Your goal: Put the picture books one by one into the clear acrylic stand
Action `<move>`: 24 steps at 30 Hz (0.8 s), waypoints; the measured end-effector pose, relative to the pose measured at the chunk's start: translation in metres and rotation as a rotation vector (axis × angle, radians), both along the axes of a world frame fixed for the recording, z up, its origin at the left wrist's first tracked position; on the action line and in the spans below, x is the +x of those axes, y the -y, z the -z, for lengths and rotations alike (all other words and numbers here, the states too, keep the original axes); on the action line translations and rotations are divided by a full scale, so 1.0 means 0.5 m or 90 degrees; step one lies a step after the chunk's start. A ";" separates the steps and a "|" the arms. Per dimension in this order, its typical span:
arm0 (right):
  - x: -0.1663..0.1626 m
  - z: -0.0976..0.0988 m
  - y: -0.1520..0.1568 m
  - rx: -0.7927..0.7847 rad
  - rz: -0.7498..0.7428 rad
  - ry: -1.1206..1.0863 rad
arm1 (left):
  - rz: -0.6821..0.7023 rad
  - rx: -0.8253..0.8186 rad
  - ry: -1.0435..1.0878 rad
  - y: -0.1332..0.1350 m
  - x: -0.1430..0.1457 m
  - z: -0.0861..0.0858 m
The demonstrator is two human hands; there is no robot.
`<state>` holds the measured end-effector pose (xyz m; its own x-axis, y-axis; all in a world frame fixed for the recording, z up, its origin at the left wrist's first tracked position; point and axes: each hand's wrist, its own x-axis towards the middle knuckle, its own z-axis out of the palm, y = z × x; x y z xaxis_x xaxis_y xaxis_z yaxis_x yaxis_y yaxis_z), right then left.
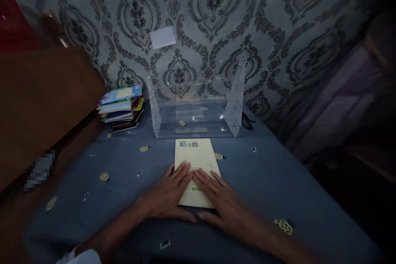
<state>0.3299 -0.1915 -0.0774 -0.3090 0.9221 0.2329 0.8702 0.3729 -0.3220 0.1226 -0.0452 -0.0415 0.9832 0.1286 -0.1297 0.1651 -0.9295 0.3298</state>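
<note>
The left hand (177,186) and the right hand (220,194) both lie flat on a cream booklet (198,154), palms down, fingers stretched out and thumbs spread wide, gripping nothing. Their fingers slant inward so that the fingertips come together over the middle of the booklet, while the two thumbs reach past its near edge, their tips just beside each other; whether the thumbs touch the bench (253,185) cannot be told. The booklet lies on the bench directly under the hands, its far end, with small printed codes, showing beyond the fingers. Straight ahead of both hands, just past the booklet, stands a clear rack (235,107). Ahead and to the left of the left hand, well apart from it, is an uneven stack of books (120,95) with a blue one on top. Ahead and to the right of the right hand, a dark object (246,121) sits beside the rack. Far ahead of the hands, a white card (163,37) shows against the patterned wall (213,4).
</note>
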 end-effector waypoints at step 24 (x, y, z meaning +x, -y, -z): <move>0.133 0.016 -0.168 0.020 0.141 0.025 | -0.112 0.013 0.064 -0.153 0.102 0.027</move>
<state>0.3964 -0.1076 -0.0855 -0.1089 0.9609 0.2546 0.9437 0.1804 -0.2774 0.1734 0.0312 -0.0549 0.9532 0.3010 -0.0279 0.2926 -0.8958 0.3346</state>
